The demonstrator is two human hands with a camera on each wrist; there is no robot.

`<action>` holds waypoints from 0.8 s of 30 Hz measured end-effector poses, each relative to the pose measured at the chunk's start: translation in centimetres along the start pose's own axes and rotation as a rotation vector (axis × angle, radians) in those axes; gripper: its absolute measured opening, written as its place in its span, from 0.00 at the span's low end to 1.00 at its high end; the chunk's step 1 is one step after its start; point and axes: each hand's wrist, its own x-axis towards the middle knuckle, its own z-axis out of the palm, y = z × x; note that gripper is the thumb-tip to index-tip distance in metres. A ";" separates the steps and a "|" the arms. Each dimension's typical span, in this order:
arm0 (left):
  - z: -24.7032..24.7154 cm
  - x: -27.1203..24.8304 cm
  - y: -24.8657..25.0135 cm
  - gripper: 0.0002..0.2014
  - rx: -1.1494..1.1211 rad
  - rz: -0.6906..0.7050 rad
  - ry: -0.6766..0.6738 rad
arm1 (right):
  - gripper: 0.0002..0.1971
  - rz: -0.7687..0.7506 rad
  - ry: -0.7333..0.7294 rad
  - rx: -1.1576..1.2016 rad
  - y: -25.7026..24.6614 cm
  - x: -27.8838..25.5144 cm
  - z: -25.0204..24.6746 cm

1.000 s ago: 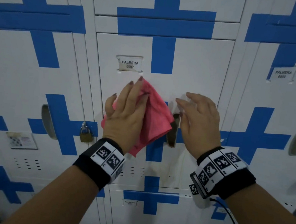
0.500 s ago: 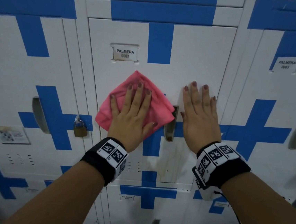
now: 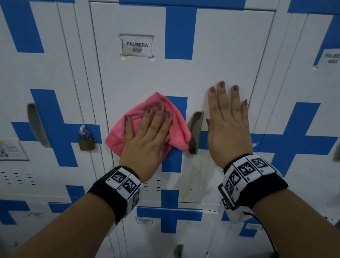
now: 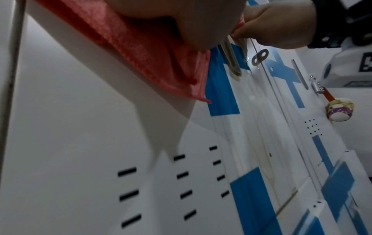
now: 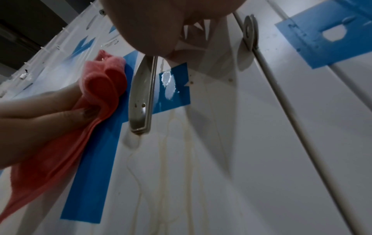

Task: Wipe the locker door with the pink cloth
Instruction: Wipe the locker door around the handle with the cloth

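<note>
The pink cloth [image 3: 121, 132] lies bunched against the white locker door [image 3: 140, 78] labelled PALMERA 0007, just left of the metal handle [image 3: 194, 131]. My left hand [image 3: 152, 127] presses it flat to the door with straight fingers. My right hand [image 3: 226, 121] rests flat on the door, right of the handle, fingers spread upward. In the right wrist view the cloth [image 5: 60, 151] folds up beside the handle [image 5: 144, 95], under my left hand [image 5: 36, 114]. In the left wrist view the cloth [image 4: 141, 52] hangs below my palm.
Yellowish drip stains [image 5: 187, 159] run down the door below the handle. A brass padlock [image 3: 86, 141] hangs on the locker to the left. Vent slots [image 4: 181, 174] sit lower on the door. A colourful key fob [image 4: 340, 109] hangs from a locker to the right.
My left hand spread flat on the cloth and slid it down the door, away from the label. My right hand flattened onto the door, then stayed put.
</note>
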 end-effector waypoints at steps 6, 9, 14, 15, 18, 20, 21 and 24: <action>1.6 -2.3 1.0 0.38 0.005 -0.004 -0.038 | 0.45 0.003 0.009 -0.011 0.0 0.0 0.0; 2.1 -3.1 1.6 0.39 0.002 -0.015 -0.075 | 0.44 0.003 0.009 -0.012 -0.1 0.0 0.0; 2.5 -3.9 2.1 0.39 -0.009 -0.021 -0.105 | 0.45 0.006 0.008 -0.009 -0.1 0.0 -0.2; 2.5 -4.0 2.2 0.39 -0.011 -0.021 -0.115 | 0.45 0.007 0.007 -0.010 -0.1 0.0 -0.2; 2.9 -4.7 2.5 0.36 -0.017 -0.023 -0.139 | 0.45 0.008 0.006 -0.008 -0.1 0.0 -0.1; 3.3 -5.3 2.7 0.39 -0.020 -0.019 -0.158 | 0.45 0.008 0.003 -0.009 -0.1 0.0 -0.1; 3.5 -5.6 2.8 0.43 -0.026 -0.014 -0.172 | 0.45 0.007 0.000 -0.011 -0.1 0.0 -0.2; 4.1 -6.6 3.1 0.51 -0.033 0.010 -0.210 | 0.45 0.008 -0.002 -0.007 -0.1 0.0 -0.2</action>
